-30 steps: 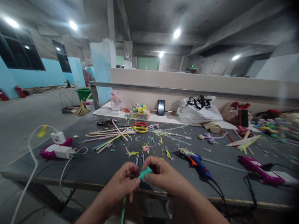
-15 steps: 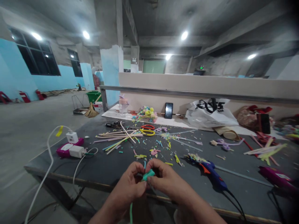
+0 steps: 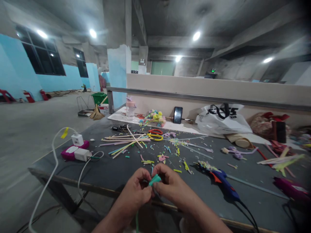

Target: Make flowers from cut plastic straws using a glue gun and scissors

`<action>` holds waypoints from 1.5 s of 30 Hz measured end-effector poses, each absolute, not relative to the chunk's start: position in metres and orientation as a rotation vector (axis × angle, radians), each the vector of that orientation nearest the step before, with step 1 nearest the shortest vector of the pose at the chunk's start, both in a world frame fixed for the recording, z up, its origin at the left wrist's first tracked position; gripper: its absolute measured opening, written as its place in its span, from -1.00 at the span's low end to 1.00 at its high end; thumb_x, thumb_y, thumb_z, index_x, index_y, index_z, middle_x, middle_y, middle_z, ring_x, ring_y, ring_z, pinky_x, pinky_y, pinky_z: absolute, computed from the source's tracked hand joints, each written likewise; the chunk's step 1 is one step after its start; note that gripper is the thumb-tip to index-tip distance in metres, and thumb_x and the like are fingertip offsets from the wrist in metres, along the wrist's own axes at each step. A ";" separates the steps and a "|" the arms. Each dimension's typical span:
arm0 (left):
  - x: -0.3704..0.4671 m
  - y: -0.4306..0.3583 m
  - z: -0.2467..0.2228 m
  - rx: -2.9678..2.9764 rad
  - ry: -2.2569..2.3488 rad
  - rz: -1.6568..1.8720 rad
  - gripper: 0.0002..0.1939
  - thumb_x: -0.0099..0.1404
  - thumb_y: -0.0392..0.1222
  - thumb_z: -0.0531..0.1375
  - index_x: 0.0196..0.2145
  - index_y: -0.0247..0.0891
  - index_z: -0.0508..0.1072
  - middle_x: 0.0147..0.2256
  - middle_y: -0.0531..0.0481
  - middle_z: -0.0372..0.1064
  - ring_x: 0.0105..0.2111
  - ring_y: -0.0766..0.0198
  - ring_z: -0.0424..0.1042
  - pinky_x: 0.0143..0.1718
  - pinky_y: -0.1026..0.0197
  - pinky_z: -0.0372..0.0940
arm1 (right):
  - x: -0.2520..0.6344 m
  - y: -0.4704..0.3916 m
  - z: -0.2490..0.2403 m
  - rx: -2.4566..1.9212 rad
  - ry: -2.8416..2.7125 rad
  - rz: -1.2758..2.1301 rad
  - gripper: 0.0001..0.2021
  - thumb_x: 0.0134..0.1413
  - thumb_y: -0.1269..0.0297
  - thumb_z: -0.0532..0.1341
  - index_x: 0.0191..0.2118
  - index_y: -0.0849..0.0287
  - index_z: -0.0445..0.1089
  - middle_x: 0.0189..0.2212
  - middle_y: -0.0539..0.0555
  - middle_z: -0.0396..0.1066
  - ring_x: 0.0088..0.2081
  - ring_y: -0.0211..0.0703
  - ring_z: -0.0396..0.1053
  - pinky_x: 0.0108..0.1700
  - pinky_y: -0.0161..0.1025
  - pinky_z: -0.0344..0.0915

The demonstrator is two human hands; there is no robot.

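Observation:
Near the front edge of the dark table, my left hand [image 3: 139, 187] and my right hand [image 3: 168, 184] meet, fingers pinched around a small bunch of teal pipe cleaner [image 3: 155, 180]. Its folded loops poke out between the fingertips; the rest is hidden by my fingers. A thin green stem [image 3: 137, 221] hangs below my left hand, and whether it joins the bunch I cannot tell. Just beyond the hands lie yellow pipe cleaner scraps [image 3: 148, 161] and pink ones [image 3: 162, 158]. A blue hot glue gun [image 3: 225, 184] rests to the right, its tip among bits of scrap.
Long pipe cleaners [image 3: 128, 139] lie behind, beside red-and-yellow-handled scissors [image 3: 155, 137]. Chargers sit in a magenta power strip [image 3: 69, 152] at left, with a white cable [image 3: 54, 155] drooping off the edge. A phone [image 3: 178, 115] and a white bag [image 3: 222, 119] stand at the back.
The view has shifted slightly, so the surroundings appear a little further right. The teal bunch is tilted more upward between my fingers, and both hands keep their pinch.

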State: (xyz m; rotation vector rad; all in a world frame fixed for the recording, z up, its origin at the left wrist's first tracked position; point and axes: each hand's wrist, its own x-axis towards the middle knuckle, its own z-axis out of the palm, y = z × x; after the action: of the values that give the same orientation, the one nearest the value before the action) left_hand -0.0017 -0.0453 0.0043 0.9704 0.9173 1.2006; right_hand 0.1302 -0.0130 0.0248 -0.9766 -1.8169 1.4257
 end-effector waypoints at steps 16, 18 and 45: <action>-0.016 -0.045 0.004 0.726 0.813 1.111 -0.84 0.07 -0.31 0.10 -0.39 -0.21 0.14 -0.64 0.22 0.06 -0.69 0.54 -0.05 -0.71 0.43 -0.29 | 0.149 -0.020 0.025 -1.086 -2.134 0.257 -0.76 0.00 0.34 0.14 -0.15 0.02 0.33 -0.20 0.06 0.39 -0.10 -0.02 0.23 -0.07 -0.05 0.03; -0.016 -0.045 0.005 0.725 0.809 1.085 -0.85 0.07 -0.31 0.09 -0.39 -0.22 0.15 -0.62 0.21 0.06 -0.67 0.54 -0.03 -0.70 0.42 -0.30 | 0.147 -0.021 0.026 -1.071 -2.116 0.330 -0.77 0.01 0.34 0.13 -0.16 0.03 0.34 -0.21 0.06 0.39 -0.11 -0.03 0.24 -0.07 -0.06 0.05; 0.006 -0.050 -0.023 1.398 1.250 1.608 -0.49 0.23 -0.28 0.02 0.10 -0.15 -0.08 -0.31 0.00 0.23 -0.44 0.31 0.30 -0.35 0.25 0.23 | 0.112 -0.038 -0.027 -0.907 -1.079 1.637 -0.62 -0.32 0.01 0.35 -0.50 0.20 0.27 -0.64 -0.10 0.24 -0.61 -0.36 0.16 -0.54 -0.39 0.09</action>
State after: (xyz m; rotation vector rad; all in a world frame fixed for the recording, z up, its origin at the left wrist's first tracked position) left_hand 0.0061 -0.0496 -0.0231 1.3977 1.2505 1.6085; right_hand 0.1116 -0.0378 -0.0267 -0.9067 -1.0787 1.6370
